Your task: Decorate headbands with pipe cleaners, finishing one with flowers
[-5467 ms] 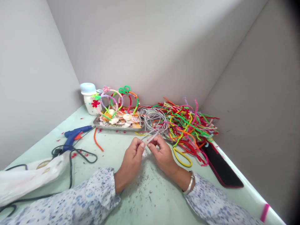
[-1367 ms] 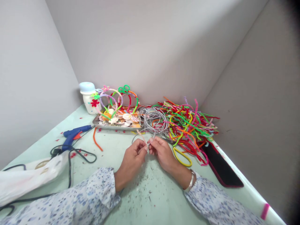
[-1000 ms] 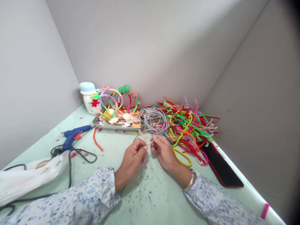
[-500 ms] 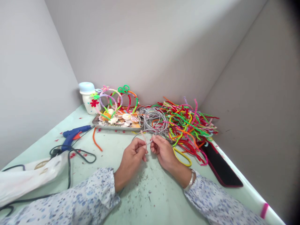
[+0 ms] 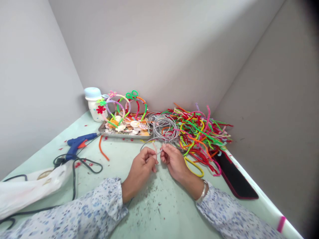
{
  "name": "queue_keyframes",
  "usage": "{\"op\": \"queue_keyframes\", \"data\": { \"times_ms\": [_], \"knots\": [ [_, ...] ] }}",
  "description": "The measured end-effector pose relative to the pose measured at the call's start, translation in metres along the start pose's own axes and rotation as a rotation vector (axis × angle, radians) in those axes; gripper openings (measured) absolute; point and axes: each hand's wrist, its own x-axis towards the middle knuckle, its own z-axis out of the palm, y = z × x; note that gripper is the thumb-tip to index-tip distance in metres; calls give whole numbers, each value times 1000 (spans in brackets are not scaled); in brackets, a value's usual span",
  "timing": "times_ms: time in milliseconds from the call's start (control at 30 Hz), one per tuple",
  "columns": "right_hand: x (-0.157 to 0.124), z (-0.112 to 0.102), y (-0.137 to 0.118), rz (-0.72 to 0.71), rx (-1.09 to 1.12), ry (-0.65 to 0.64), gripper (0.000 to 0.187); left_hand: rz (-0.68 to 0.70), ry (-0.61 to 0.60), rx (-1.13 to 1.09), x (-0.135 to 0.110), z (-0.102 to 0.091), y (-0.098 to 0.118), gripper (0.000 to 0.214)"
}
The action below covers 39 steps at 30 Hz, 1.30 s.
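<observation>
My left hand [image 5: 142, 164] and my right hand [image 5: 174, 162] are close together above the pale green table [image 5: 159, 212]. Between them runs a thin grey headband [image 5: 149, 140], curving away to the left. Its end is pinched in my left fingers, and my right fingertips also hold it. A short pale pink pipe cleaner [image 5: 155, 146] sticks up at that end, and my left fingers partly hide where it meets the band. A yellow pipe cleaner loop [image 5: 193, 167] lies just beyond my right hand.
Behind my hands lie a coil of grey headbands [image 5: 163, 127] and a heap of multicoloured pipe cleaners [image 5: 199, 132]. A metal tray of shells [image 5: 124, 136], finished headbands [image 5: 117, 103], a jar [image 5: 93, 103], a blue glue gun [image 5: 78, 142] with cord, and a black phone [image 5: 234, 177] surround them.
The pink pipe cleaner has appeared at the band's end since the oldest frame. The band now curves left, and my hands have shifted only slightly over the last second.
</observation>
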Motion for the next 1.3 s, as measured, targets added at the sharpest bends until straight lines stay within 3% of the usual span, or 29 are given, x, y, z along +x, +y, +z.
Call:
{"op": "queue_keyframes", "data": {
  "times_ms": [200, 500, 1300],
  "knots": [
    [-1, 0, 0, -13, -20, -19, 26, -42, -35, -30, -1, 0, 0, 25],
    [-2, 2, -2, -8, -53, -25, 26, -78, -29, 59, 1, -2, -5, 31],
    [-1, -1, 0, 10, -29, -51, 26, -53, -12, 205, 2, 2, -6, 27]
  ]
}}
